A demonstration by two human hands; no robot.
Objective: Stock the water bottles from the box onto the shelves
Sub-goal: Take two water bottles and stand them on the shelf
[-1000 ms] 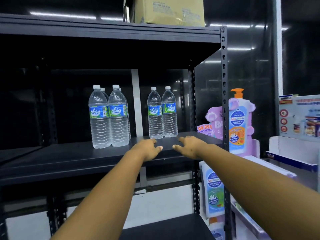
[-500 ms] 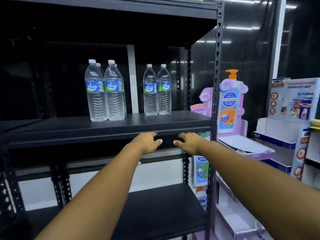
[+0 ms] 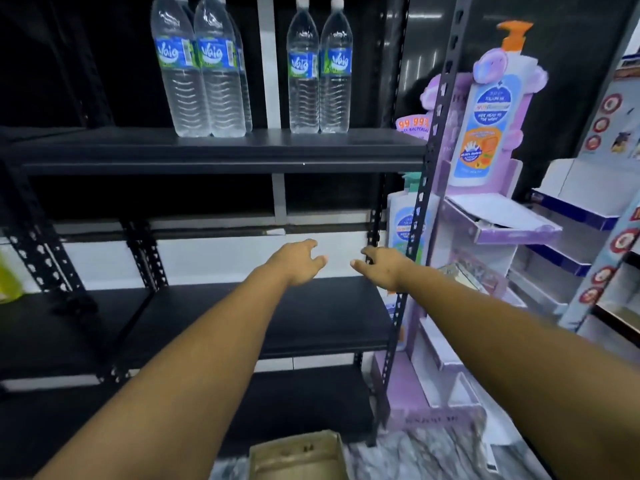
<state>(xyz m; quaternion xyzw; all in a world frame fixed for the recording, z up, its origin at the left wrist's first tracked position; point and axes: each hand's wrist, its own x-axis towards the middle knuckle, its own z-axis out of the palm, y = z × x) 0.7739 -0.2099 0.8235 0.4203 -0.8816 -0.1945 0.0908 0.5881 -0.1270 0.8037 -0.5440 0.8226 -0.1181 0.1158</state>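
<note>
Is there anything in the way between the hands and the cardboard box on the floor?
Nothing visible blocks them. Both hands, the left hand and the right hand, are empty and held out in front of the lower shelf. The open box sits on the floor below, with only open air between.

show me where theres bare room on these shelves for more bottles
Free: upper shelf left of the bottle cluster, plus the strip in front of the bottle pair. The whole lower shelf is bare. The gap between the groups looks tight.

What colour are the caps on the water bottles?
White, seen in the head view on the right pair of water bottles.
</note>
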